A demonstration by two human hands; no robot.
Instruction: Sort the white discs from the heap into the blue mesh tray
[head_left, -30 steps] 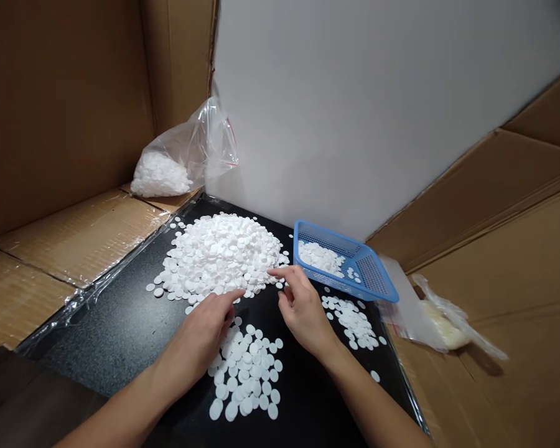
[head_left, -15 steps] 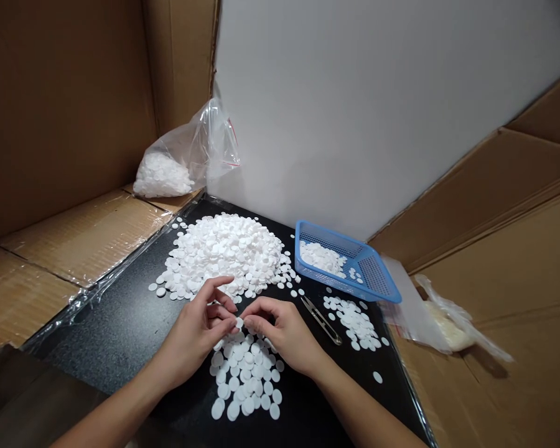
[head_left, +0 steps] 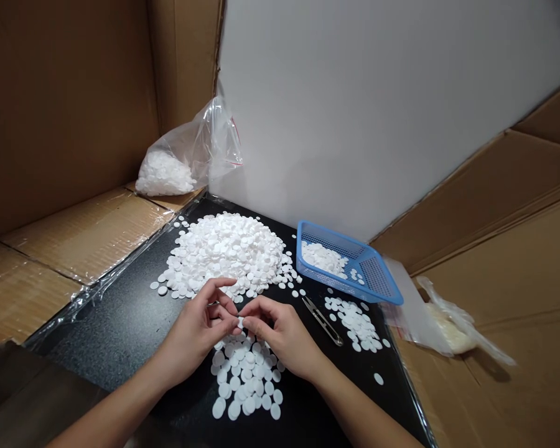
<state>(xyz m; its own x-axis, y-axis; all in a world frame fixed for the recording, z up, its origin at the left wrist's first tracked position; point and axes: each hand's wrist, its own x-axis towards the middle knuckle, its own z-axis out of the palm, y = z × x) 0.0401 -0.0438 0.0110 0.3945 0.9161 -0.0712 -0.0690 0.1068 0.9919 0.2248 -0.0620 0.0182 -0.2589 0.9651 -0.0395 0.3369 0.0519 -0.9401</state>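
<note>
Between the fingertips of my two hands is a small white disc [head_left: 241, 322], partly hidden by the thumbs. My left hand [head_left: 208, 320] pinches it from the left, with its other fingers curled loosely above. From the right, the thumb and forefinger of my right hand [head_left: 280, 330] close on the same disc. Below the hands lies a spread of loose white discs [head_left: 247, 379]. Just beyond them rises a large heap of white discs [head_left: 233, 249].
A blue plastic basket [head_left: 350, 286] with white discs inside stands right of the heap. Thread snips [head_left: 322, 320] and a small group of discs [head_left: 359, 326] lie in front of it. Clear bags [head_left: 165, 174] sit at the back left and right [head_left: 452, 330] on cardboard.
My right thumb and forefinger have moved slightly left, closer over the disc, so less of it shows. The view has shifted a little; the other things stay put.
</note>
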